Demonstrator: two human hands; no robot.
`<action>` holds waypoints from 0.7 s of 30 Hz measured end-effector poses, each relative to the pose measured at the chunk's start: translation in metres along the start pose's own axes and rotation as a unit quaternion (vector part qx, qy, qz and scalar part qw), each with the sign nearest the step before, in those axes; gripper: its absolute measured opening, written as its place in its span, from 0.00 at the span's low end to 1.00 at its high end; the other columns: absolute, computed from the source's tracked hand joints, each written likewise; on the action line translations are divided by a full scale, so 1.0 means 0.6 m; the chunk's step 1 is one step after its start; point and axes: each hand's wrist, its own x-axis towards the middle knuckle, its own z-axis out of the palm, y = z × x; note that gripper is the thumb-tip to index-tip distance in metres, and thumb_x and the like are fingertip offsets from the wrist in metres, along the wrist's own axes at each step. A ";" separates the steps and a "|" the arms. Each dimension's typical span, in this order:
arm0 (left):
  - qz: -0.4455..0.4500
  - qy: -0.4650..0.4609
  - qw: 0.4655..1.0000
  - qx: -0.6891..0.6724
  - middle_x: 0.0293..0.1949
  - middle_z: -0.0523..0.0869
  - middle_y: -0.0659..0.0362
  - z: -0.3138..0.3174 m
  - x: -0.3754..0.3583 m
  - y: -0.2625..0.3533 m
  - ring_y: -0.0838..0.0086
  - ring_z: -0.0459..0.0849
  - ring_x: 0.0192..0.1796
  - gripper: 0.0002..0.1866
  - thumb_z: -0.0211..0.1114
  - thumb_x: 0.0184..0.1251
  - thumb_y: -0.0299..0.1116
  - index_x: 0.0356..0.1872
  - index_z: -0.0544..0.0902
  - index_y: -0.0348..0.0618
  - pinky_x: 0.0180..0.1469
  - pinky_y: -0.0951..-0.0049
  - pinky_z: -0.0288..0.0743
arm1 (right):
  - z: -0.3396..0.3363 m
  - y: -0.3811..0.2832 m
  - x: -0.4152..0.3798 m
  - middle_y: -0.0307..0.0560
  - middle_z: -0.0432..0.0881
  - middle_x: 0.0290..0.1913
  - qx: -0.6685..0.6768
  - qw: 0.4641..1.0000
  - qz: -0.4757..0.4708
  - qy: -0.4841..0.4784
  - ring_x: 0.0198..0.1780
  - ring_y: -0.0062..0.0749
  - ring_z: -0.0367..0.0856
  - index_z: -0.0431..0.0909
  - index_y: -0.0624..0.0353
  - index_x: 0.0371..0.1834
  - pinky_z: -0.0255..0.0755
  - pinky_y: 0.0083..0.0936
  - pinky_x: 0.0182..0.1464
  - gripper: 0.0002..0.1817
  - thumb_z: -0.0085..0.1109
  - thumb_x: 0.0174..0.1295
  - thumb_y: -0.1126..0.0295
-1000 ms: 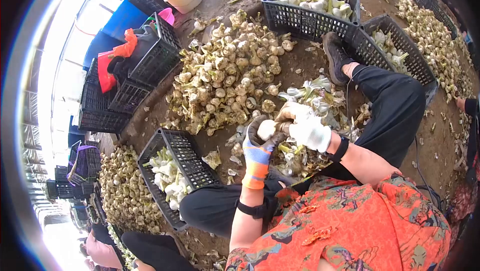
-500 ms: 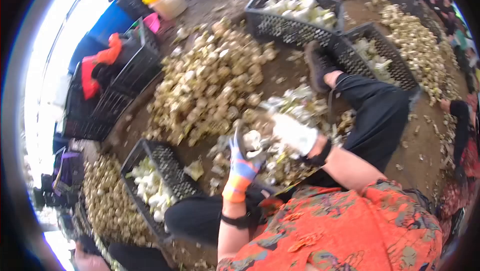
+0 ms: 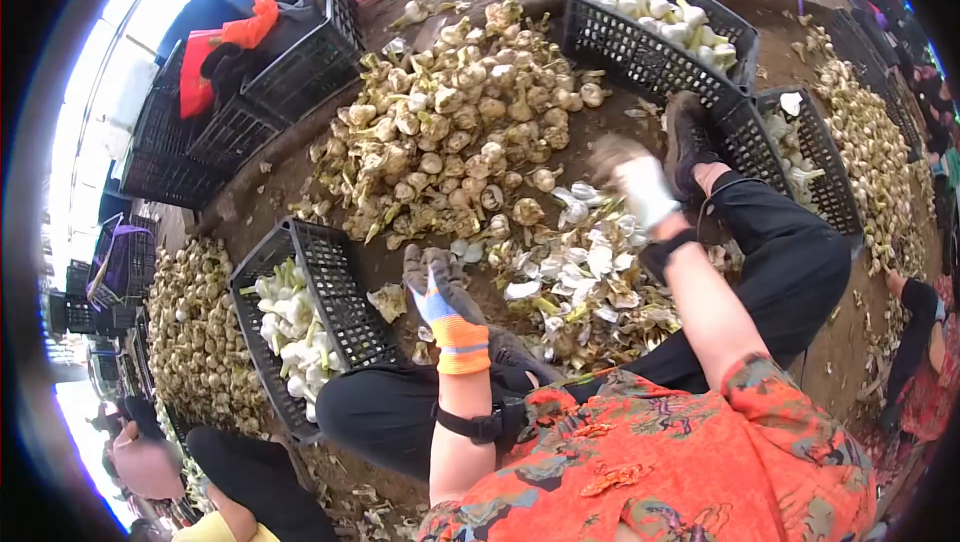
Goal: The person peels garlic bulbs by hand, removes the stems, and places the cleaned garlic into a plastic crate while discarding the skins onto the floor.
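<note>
My left hand (image 3: 442,307), in a grey, blue and orange glove, has its fingers extended and nothing visible in them, beside the front of the garlic pile (image 3: 440,132). My right hand (image 3: 640,182), in a white glove with brown fingers, is over the ground near my shoe; its fingers are smeared by motion. Between my legs lies a heap of white peelings and stalks (image 3: 590,272). A bright white bulb (image 3: 790,103) shows at the upper part of the right crate (image 3: 835,157). Trimmed garlic (image 3: 295,327) fills part of the left crate (image 3: 345,292).
Another black crate (image 3: 640,62) with white garlic stands beyond my shoe (image 3: 690,142). Stacked crates (image 3: 300,62) with red cloth stand at the upper left. More garlic piles lie left (image 3: 195,342) and right (image 3: 865,142). Other people sit at both lower edges.
My hands have moved apart: the left toward the left, the right up and to the right. The white bulb that was between them is gone from there. The view has shifted.
</note>
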 end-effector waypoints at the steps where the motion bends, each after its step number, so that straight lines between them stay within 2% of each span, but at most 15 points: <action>1: -0.011 0.012 1.000 0.010 0.44 0.78 0.55 0.006 0.000 -0.008 0.71 0.82 0.43 0.29 0.61 0.65 0.25 0.66 0.62 0.41 0.41 0.73 0.81 | 0.066 0.037 0.017 0.49 0.83 0.44 -0.144 0.981 0.125 -0.026 0.42 0.30 0.82 0.77 0.65 0.52 0.77 0.25 0.40 0.19 0.56 0.57 0.72; 2: -0.020 0.025 0.999 0.019 0.44 0.78 0.56 0.010 0.004 -0.015 0.72 0.82 0.42 0.29 0.61 0.65 0.26 0.66 0.62 0.40 0.40 0.74 0.80 | 0.132 0.029 0.011 0.57 0.82 0.49 -0.216 0.967 0.129 -0.039 0.49 0.44 0.82 0.80 0.56 0.51 0.73 0.30 0.55 0.22 0.55 0.50 0.68; 4: -0.028 -0.039 0.998 0.046 0.46 0.77 0.56 -0.031 0.022 -0.041 0.74 0.81 0.43 0.28 0.61 0.64 0.24 0.65 0.63 0.39 0.41 0.76 0.80 | 0.202 0.107 0.021 0.59 0.83 0.46 -0.325 0.940 0.083 -0.068 0.49 0.48 0.81 0.82 0.55 0.47 0.72 0.32 0.55 0.18 0.54 0.52 0.69; 6: -0.043 -0.049 0.992 0.112 0.51 0.77 0.55 -0.011 0.017 -0.042 0.71 0.80 0.49 0.32 0.64 0.58 0.18 0.65 0.64 0.40 0.52 0.74 0.77 | 0.225 0.116 0.028 0.59 0.83 0.42 -0.321 0.933 0.160 -0.035 0.47 0.51 0.81 0.82 0.57 0.44 0.73 0.34 0.51 0.16 0.54 0.53 0.68; 7: -0.032 -0.081 0.985 0.149 0.55 0.75 0.53 -0.005 0.023 -0.046 0.69 0.80 0.51 0.34 0.65 0.56 0.17 0.65 0.64 0.41 0.53 0.74 0.77 | 0.232 0.109 0.031 0.57 0.84 0.38 -0.284 0.947 0.148 0.012 0.43 0.48 0.82 0.82 0.59 0.41 0.74 0.35 0.47 0.14 0.56 0.54 0.66; 8: -0.026 -0.111 0.976 0.185 0.58 0.73 0.51 -0.004 0.022 -0.049 0.68 0.79 0.52 0.36 0.66 0.54 0.15 0.65 0.64 0.41 0.54 0.73 0.76 | 0.225 0.101 0.029 0.51 0.85 0.35 -0.180 0.957 0.229 0.005 0.39 0.39 0.83 0.82 0.60 0.39 0.75 0.31 0.42 0.11 0.57 0.56 0.67; 9: -0.101 -0.121 0.963 0.219 0.63 0.69 0.50 -0.006 0.018 -0.048 0.66 0.76 0.57 0.38 0.67 0.51 0.13 0.66 0.64 0.41 0.58 0.70 0.74 | 0.211 0.092 0.021 0.47 0.85 0.34 -0.012 0.966 0.255 -0.033 0.38 0.34 0.83 0.81 0.60 0.40 0.76 0.29 0.41 0.11 0.58 0.58 0.67; 10: -0.055 -0.147 0.950 0.271 0.64 0.69 0.51 -0.014 0.024 -0.075 0.67 0.73 0.60 0.39 0.66 0.50 0.12 0.66 0.64 0.41 0.62 0.68 0.70 | 0.197 0.065 0.014 0.44 0.84 0.33 0.154 0.948 0.271 -0.069 0.38 0.29 0.82 0.80 0.60 0.41 0.76 0.26 0.40 0.11 0.59 0.60 0.66; 12: 0.031 -0.258 0.937 0.232 0.62 0.71 0.53 0.006 0.018 -0.089 0.69 0.71 0.62 0.38 0.66 0.50 0.12 0.66 0.64 0.41 0.65 0.69 0.66 | 0.177 -0.054 -0.016 0.40 0.83 0.35 0.262 0.927 0.243 -0.115 0.39 0.25 0.82 0.79 0.58 0.43 0.76 0.22 0.41 0.11 0.60 0.62 0.65; 13: -0.031 -0.297 0.930 0.215 0.62 0.71 0.53 0.030 0.011 -0.067 0.69 0.72 0.61 0.36 0.67 0.50 0.13 0.64 0.65 0.39 0.65 0.71 0.65 | 0.174 -0.085 -0.030 0.40 0.83 0.38 0.320 0.909 0.229 -0.139 0.39 0.25 0.81 0.78 0.58 0.44 0.76 0.21 0.42 0.13 0.62 0.61 0.63; 14: -0.072 -0.313 0.936 0.142 0.60 0.73 0.54 0.035 0.009 -0.069 0.69 0.72 0.61 0.35 0.70 0.49 0.15 0.61 0.67 0.38 0.65 0.70 0.65 | 0.180 -0.094 -0.040 0.40 0.83 0.38 0.362 0.908 0.153 -0.146 0.37 0.22 0.80 0.75 0.64 0.46 0.74 0.19 0.42 0.16 0.61 0.62 0.64; 16: 0.047 -0.317 0.909 0.267 0.58 0.74 0.55 0.044 -0.001 -0.068 0.69 0.73 0.60 0.35 0.72 0.47 0.17 0.60 0.68 0.38 0.64 0.70 0.66 | 0.183 -0.121 -0.059 0.40 0.83 0.38 0.327 0.930 0.122 -0.118 0.40 0.22 0.80 0.77 0.64 0.44 0.73 0.21 0.46 0.15 0.63 0.60 0.65; 17: 0.057 -0.324 0.915 0.234 0.57 0.75 0.55 0.048 -0.006 -0.069 0.69 0.74 0.59 0.36 0.73 0.46 0.18 0.59 0.68 0.38 0.63 0.69 0.67 | 0.186 -0.133 -0.069 0.40 0.83 0.38 0.311 0.939 0.107 -0.103 0.41 0.22 0.80 0.78 0.64 0.43 0.73 0.22 0.47 0.14 0.64 0.59 0.66; 18: 0.066 -0.322 0.916 0.228 0.56 0.75 0.55 0.049 -0.012 -0.068 0.69 0.75 0.58 0.35 0.73 0.46 0.17 0.59 0.68 0.38 0.62 0.69 0.69 | 0.193 -0.133 -0.073 0.41 0.83 0.40 0.263 0.950 0.128 -0.106 0.43 0.24 0.80 0.77 0.65 0.42 0.74 0.24 0.50 0.11 0.63 0.59 0.71; 21: 0.074 -0.298 0.925 0.222 0.55 0.76 0.55 0.061 -0.043 -0.032 0.70 0.77 0.56 0.35 0.73 0.46 0.16 0.59 0.68 0.37 0.59 0.70 0.73 | 0.209 -0.147 -0.102 0.43 0.83 0.41 0.347 0.922 0.152 -0.077 0.43 0.26 0.81 0.78 0.64 0.43 0.74 0.25 0.50 0.11 0.61 0.58 0.75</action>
